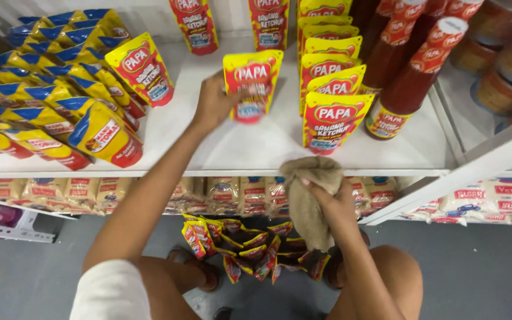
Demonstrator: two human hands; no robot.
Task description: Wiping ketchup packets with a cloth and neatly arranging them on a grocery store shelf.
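My left hand grips a yellow and red stand-up sauce pouch upright on the white shelf. My right hand holds a crumpled beige cloth at the shelf's front edge, the cloth hanging down below the edge. A row of matching yellow and red pouches stands just right of the held pouch. One more pouch stands to the left.
Yellow and blue pouches lie stacked at the shelf's left. Red sauce bottles stand at the right, jars beyond them. Clear bags fill the lower shelf. Several pouches lie on the grey floor between my knees.
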